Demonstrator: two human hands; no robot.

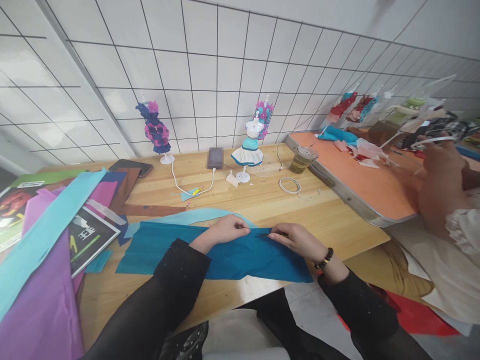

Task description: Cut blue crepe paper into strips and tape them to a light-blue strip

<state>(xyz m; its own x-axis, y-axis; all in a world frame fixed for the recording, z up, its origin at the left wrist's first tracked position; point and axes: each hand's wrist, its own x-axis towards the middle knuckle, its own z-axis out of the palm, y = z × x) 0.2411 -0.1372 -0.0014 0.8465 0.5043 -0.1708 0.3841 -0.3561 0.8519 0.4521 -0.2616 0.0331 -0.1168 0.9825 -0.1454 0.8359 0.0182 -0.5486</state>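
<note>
A long piece of teal fabric [232,255] lies across the front of the wooden table. At its top edge my left hand [225,229] is closed, thumb and fingertips pinching the cloth. To the right, my right hand [294,237] is closed round a thin dark pointed tool [263,234]. The tool's tip points left along the fabric edge, toward my left fingers; most of it is hidden in the hand, so its kind does not show. Behind the teal cloth curves a light blue fabric strip [195,216], partly covered by it.
Purple fabric [48,300], a turquoise strip [56,215] and magazines [93,235] pile up at left. Small dressed mannequins [157,132], a lidded cup [303,159], a tape roll [289,185] and a cabled device [215,158] stand behind. Another person's arm [437,175] is at the orange table [360,185].
</note>
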